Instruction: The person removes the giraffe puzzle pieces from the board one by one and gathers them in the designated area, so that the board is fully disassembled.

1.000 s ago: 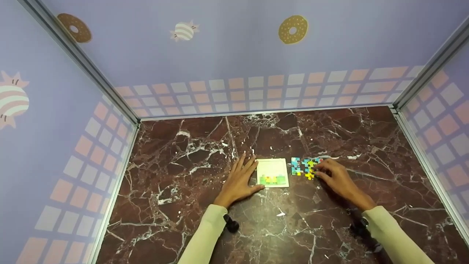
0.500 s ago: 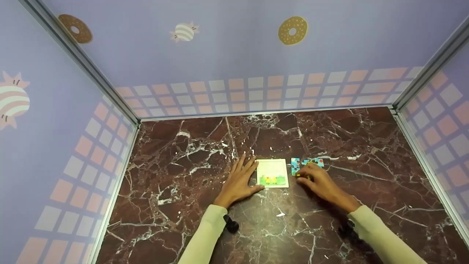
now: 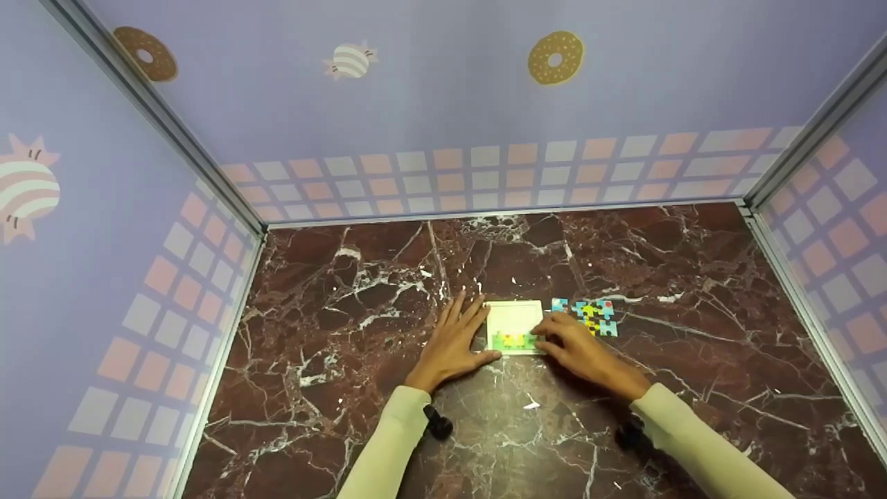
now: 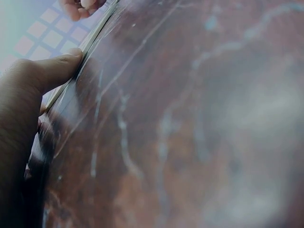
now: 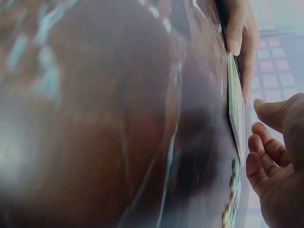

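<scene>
Right hand (image 3: 569,346) is held at the right edge of the puzzle tray (image 3: 513,319), fingers bent; whether anything is pinched cannot be told. Loose pieces (image 3: 590,310) are noted beyond its knuckles. The tray's left side is touched by the left hand (image 3: 450,343), fingers spread.

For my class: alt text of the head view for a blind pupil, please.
Left hand touches the left side of a square tray, colourful along its near edge; right hand is over the right edge. Puzzle pieces lie right of it on a marbled table.
</scene>
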The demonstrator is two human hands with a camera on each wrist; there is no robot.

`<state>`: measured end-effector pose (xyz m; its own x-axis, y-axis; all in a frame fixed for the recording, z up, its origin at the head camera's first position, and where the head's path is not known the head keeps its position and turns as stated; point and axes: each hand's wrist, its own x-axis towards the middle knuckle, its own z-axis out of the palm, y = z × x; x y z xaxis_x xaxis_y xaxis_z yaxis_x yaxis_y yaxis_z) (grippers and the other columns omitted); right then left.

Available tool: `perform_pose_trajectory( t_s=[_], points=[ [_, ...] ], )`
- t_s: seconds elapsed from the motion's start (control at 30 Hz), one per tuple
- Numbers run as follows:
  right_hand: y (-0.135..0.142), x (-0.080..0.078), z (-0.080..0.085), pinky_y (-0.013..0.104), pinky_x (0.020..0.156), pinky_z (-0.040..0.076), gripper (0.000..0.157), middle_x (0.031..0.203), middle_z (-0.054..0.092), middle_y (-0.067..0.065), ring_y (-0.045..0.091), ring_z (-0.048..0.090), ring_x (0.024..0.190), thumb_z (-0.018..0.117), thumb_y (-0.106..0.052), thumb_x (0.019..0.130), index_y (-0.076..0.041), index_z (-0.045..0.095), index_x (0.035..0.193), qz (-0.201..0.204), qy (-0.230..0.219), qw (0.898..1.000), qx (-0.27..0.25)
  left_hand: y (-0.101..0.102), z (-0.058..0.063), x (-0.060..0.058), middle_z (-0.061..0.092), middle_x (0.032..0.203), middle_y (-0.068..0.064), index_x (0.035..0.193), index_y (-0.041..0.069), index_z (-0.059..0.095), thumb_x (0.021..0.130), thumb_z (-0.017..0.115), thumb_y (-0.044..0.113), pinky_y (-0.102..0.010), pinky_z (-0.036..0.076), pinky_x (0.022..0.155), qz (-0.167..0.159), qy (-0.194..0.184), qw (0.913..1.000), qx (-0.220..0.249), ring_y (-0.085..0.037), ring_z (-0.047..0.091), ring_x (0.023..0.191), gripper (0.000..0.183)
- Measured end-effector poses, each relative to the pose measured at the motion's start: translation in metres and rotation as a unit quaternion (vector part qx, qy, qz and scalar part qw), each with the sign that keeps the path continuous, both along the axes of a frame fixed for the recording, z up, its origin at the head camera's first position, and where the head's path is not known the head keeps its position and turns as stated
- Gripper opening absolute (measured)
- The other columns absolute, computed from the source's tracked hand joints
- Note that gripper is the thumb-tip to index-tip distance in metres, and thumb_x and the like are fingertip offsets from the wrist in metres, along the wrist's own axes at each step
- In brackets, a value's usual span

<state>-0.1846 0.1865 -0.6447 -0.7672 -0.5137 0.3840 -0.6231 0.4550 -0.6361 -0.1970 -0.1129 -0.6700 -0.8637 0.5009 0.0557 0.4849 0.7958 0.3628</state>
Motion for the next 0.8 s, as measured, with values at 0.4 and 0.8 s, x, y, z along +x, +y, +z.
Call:
perform_pose_trajectory(
  t_s=[0.4, 0.8],
  points=[
    [-0.031, -0.001, 0.001, 0.041, 0.083, 0.063, 0.018, 0.107, 0.072, 0.01, 0.025, 0.071, 0.095, 0.082, -0.001, 0.096, 0.001, 0.08, 0.114, 0.035, -0.037, 0.999, 0.017, -0.001, -0.002, 0.0, 0.02, 0.185, -0.002, 0.174, 0.015, 0.037, 0.096, 0.065, 0.076, -0.054, 0.003, 0.139, 0.003, 0.003, 1.0, -0.003, -0.036, 0.004, 0.171, 0.103],
    [-0.046, -0.004, -0.004, 0.038, 0.078, 0.06, 0.018, 0.102, 0.074, 0.011, 0.023, 0.069, 0.087, 0.084, -0.001, 0.095, 0.002, 0.079, 0.111, 0.012, -0.073, 0.997, 0.009, 0.0, 0.0, 0.0, 0.021, 0.185, 0.0, 0.174, 0.016, 0.037, 0.096, 0.068, 0.074, -0.054, 0.005, 0.139, 0.008, -0.001, 1.0, 0.003, -0.033, 0.004, 0.172, 0.102]
  ],
)
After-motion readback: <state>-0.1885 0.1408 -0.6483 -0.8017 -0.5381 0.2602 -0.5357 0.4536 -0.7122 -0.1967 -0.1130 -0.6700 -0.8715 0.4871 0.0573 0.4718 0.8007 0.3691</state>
